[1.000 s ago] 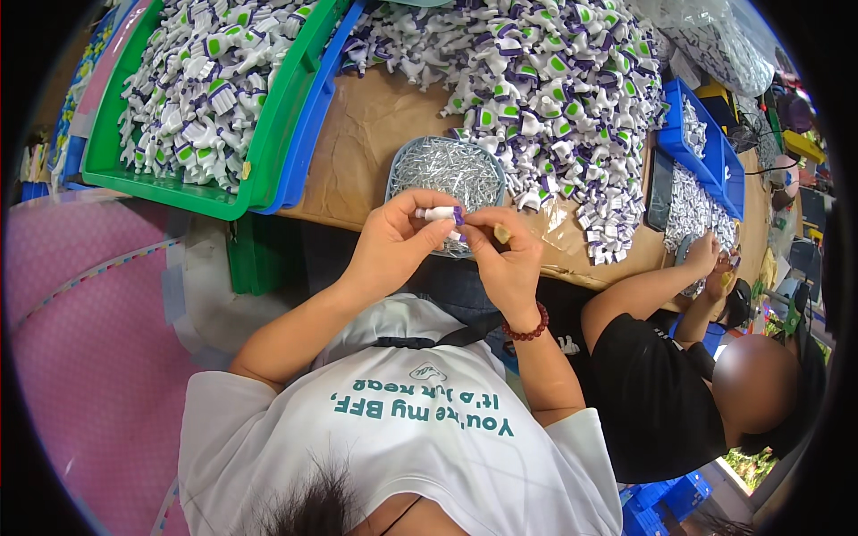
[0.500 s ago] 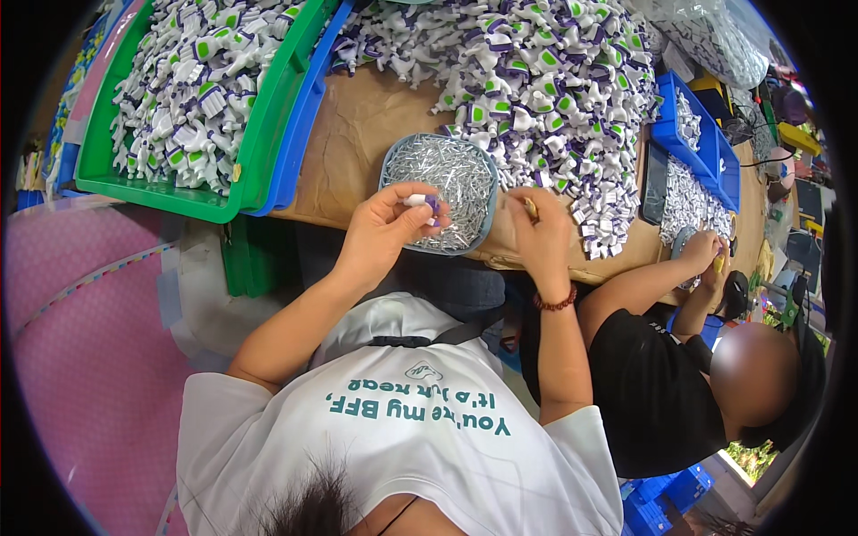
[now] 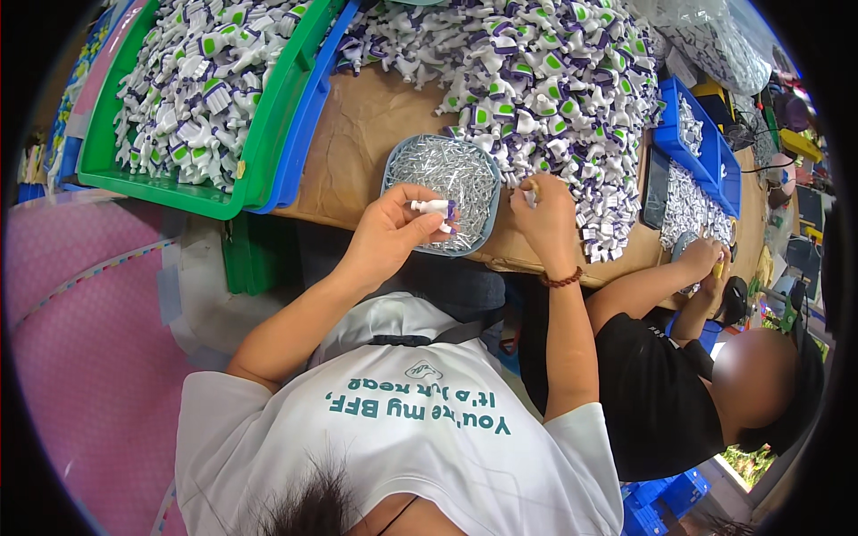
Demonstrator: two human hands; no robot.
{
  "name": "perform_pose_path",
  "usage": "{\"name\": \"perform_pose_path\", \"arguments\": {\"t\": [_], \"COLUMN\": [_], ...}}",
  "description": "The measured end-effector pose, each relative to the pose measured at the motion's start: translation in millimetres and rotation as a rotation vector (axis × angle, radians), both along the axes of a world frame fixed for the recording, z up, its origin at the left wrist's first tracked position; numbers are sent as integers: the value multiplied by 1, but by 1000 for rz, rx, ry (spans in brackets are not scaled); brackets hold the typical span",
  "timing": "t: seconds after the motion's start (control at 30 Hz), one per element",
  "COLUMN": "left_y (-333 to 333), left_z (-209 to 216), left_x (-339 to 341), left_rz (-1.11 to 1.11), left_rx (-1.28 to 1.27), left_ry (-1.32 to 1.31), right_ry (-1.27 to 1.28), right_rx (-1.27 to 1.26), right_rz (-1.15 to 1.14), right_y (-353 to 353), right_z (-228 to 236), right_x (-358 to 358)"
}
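Observation:
My left hand (image 3: 386, 234) pinches a small white and purple plastic toy figure part (image 3: 433, 206) between thumb and fingers. It is held over the near left side of a grey-blue tub (image 3: 493, 221) full of small silver metal pins (image 3: 444, 174). Just right of the tub, my right hand (image 3: 549, 223) is closed at the edge of a large pile of white, purple and green toy figure parts (image 3: 554, 107). A yellowish covering (image 3: 534, 188) shows at its fingertips. Whatever lies between those fingers, if anything, is hidden.
A green crate (image 3: 261, 121) heaped with similar parts stands at left, against a blue crate (image 3: 308, 121). Brown paper (image 3: 344, 147) covers the table. On the right are a dark flat object (image 3: 655, 186), blue bins (image 3: 668, 134) and a co-worker's hands (image 3: 706, 263) over small white parts.
My right hand has moved slightly right and up, toward the pile. The toy part in my left hand has turned a little and shows more of its white side.

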State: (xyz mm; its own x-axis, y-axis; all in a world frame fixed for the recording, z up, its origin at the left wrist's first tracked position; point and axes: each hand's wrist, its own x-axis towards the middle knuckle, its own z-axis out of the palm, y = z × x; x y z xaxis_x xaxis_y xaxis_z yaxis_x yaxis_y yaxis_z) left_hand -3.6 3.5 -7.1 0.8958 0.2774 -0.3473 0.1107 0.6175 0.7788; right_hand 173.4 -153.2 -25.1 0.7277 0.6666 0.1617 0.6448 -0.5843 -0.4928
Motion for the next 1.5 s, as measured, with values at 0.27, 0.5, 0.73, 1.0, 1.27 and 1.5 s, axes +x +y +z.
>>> {"name": "perform_pose_path", "arguments": {"t": [0.27,0.5,0.73,1.0,1.27,1.5], "left_y": [-4,-6,-5,-5,-2,2], "left_z": [4,14,13,13,13,10], "left_x": [8,11,11,9,7,4], "left_rz": [-53,-26,-30,-71,-68,-110], "left_rx": [-149,-277,-326,-395,-541,-669], "left_ry": [58,77,81,63,72,95], "right_ry": [984,1204,1159,1163,1080,537], "right_rx": [617,632,663,661,668,525], "right_rz": [-144,-69,-42,-30,17,307], "right_y": [9,11,8,6,6,4], "right_z": [47,51,42,38,39,42], "right_x": [-24,-48,-57,-58,-61,-58]}}
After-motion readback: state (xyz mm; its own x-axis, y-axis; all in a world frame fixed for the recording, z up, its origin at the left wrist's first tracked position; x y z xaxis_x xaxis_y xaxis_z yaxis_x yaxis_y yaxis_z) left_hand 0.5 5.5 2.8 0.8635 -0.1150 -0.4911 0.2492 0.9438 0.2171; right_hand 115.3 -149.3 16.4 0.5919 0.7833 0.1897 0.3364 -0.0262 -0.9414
